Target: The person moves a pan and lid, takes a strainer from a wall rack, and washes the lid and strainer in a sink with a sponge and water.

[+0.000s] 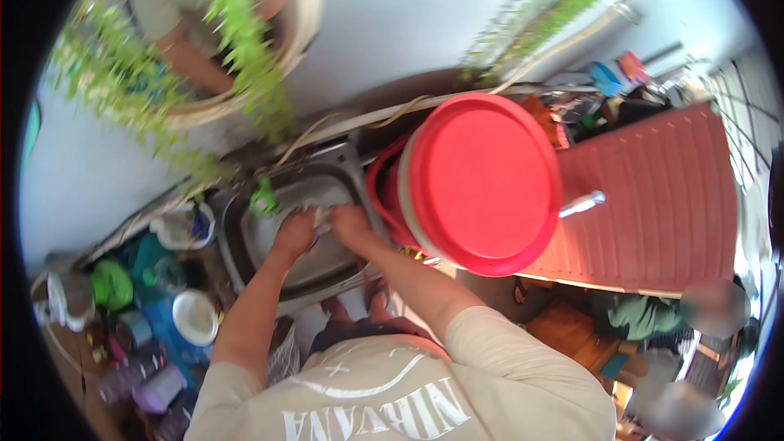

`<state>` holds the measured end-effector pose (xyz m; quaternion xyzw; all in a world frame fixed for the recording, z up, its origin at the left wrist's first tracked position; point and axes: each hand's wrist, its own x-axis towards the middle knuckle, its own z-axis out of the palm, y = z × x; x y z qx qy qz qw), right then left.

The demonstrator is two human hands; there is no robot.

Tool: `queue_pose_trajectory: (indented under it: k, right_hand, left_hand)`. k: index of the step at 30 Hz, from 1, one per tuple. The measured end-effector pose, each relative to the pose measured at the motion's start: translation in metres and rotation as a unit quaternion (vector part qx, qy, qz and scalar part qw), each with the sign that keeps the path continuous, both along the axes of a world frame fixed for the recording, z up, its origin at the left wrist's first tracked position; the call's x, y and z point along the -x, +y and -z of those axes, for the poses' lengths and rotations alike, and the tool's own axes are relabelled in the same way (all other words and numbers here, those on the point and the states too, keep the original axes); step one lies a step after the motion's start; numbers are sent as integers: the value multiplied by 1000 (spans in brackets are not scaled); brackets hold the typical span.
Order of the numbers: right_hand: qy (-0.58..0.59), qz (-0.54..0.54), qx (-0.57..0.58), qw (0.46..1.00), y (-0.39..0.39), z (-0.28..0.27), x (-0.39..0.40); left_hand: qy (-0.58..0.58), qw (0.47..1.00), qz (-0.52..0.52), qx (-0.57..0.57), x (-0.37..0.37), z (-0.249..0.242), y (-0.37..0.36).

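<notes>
Over the metal sink (333,189), both of my hands are close together at the middle of the basin. My left hand (295,233) has its fingers curled in toward a small pale thing (322,219). From the other side my right hand (350,226) closes on the same thing, which is mostly covered by the fingers, so its kind cannot be made out. A bright green object (264,198) sits at the back left of the sink, near my left hand.
Right of the sink stands a big red lidded bucket (486,184), beside a ridged red surface (653,196). At left are a white tub (181,227), a white bowl (195,317) and several bottles. Hanging plants (229,41) and a mirror (306,8) are above. Other people are at lower right.
</notes>
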<state>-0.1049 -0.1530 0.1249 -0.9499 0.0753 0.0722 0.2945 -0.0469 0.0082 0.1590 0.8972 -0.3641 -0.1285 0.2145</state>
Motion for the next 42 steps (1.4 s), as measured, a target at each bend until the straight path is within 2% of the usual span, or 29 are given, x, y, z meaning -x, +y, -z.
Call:
queue_pose_trajectory:
  k: [1,2,4,6,8,11,13,14,16,19,20,22,23,25,27,31,32,34,35,37,38,39,40,42]
  right_hand:
    - [-38,-5,-16,999,-2,3,0]
    - [-26,20,-40,999,1,-1,-1]
    - [-76,10,-57,995,2,-3,-4]
    - [-60,35,-78,995,9,-22,-2]
    - [-64,21,-82,994,11,-16,0]
    - [-60,17,-63,996,9,-16,2]
    - [-47,16,-50,998,8,-14,1]
    - [-40,1,-40,998,6,-9,0]
    - [-35,-17,-30,999,3,-5,0]
    - [-31,18,-29,999,3,-4,1]
    - [-12,28,-19,999,2,-2,0]
    - [10,35,-9,999,4,3,1]
    - [55,28,-20,998,7,7,-1]
    - [102,16,-33,994,14,7,-2]
    - [242,52,-95,964,18,-12,-4]
    - [194,-17,-131,972,-17,113,13]
    - [167,-3,-170,971,-21,130,15]
    - [139,11,-209,968,-19,128,14]
    - [186,60,-251,948,-18,125,12]
    - [235,110,-293,920,-8,125,10]
    - [171,91,-257,947,5,112,6]
    - [177,172,-312,918,14,97,7]
    - [172,255,-364,879,32,44,5]
    - [170,259,-390,867,34,57,2]
  left_hand:
    - [-13,1000,-10,26,0,3,4]
    - [-26,998,-22,48,1,13,10]
    - [3,996,-76,45,6,27,21]
    - [4,993,-106,60,12,32,28]
    - [-4,990,-114,80,20,36,36]
    - [-116,977,-109,145,28,34,34]
    - [-1,950,-185,252,33,29,35]
    - [-1,949,-188,252,35,29,32]
    - [102,853,-364,360,37,28,25]
    - [57,850,-417,316,41,26,29]
    - [56,849,-419,317,44,23,28]
    - [-170,922,-288,194,54,17,26]
    - [-168,922,-291,192,54,23,26]
    - [-189,967,-106,138,47,40,29]
    - [-186,970,-113,112,41,48,36]
    - [-160,971,-172,45,44,65,57]
    - [-160,971,-174,44,47,70,59]
    - [-162,977,-110,85,57,70,63]
    - [-162,977,-110,84,60,65,61]
    - [-63,989,-77,112,67,52,52]
    - [-60,989,-78,111,68,48,45]
    - [-12,990,-91,111,70,45,37]
    - [37,988,-104,111,71,45,32]
    - [58,980,-116,149,71,50,28]
